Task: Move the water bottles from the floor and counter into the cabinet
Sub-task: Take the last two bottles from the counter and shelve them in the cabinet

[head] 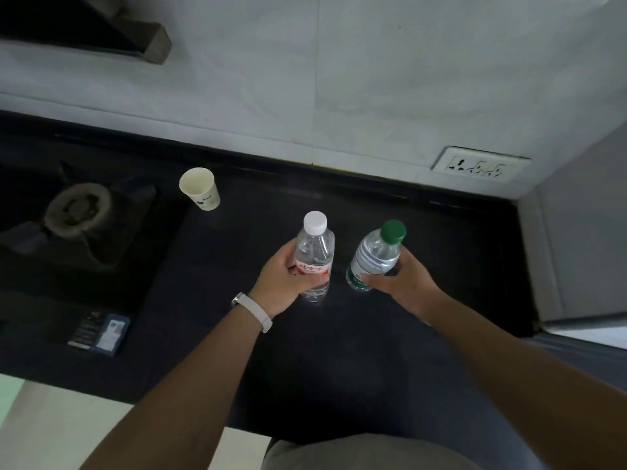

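A: Head view, left hand (283, 278)?
B: Wrapped around white-capped bottle (314, 256), upright over the dark counter (441, 239).
A: Right hand (402, 283)?
B: Gripping green-capped bottle (373, 256), tilted (paper cup (200, 188) sits near the burner (79, 210)).

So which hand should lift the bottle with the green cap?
The right hand, I think: it holds the green-capped bottle around its label. The left hand is busy gripping the white-capped bottle.

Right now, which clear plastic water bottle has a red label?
The white-capped bottle in the left hand; the right hand holds a green-labelled bottle.
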